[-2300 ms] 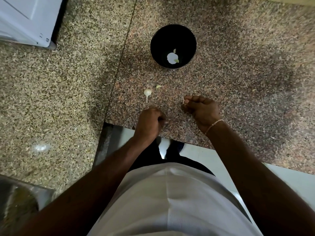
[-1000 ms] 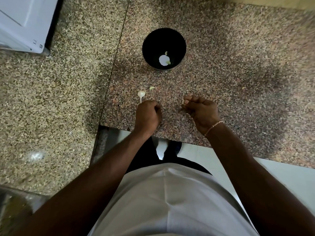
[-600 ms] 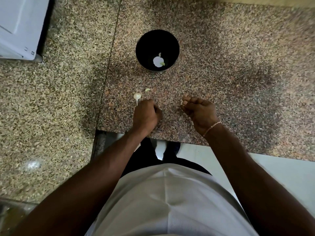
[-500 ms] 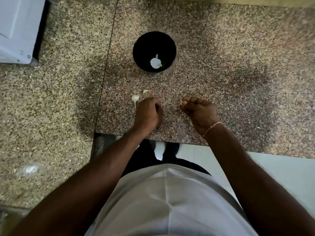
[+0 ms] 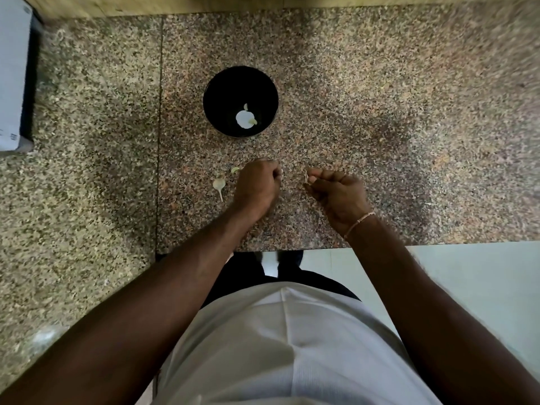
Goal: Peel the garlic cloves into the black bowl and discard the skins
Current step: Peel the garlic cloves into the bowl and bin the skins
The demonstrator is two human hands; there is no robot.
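Bare granite between black bowl and both hands, open for passage. Near-left of bowl, garlic clove and small skin scrap in the way. Far left of bowl, white appliance blocking.

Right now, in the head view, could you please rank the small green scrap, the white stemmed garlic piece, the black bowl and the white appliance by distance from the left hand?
From the left hand:
1. Green scrap, touching its upper left edge.
2. Stemmed garlic piece, just left.
3. Black bowl, farther up the counter.
4. White appliance, far left corner.
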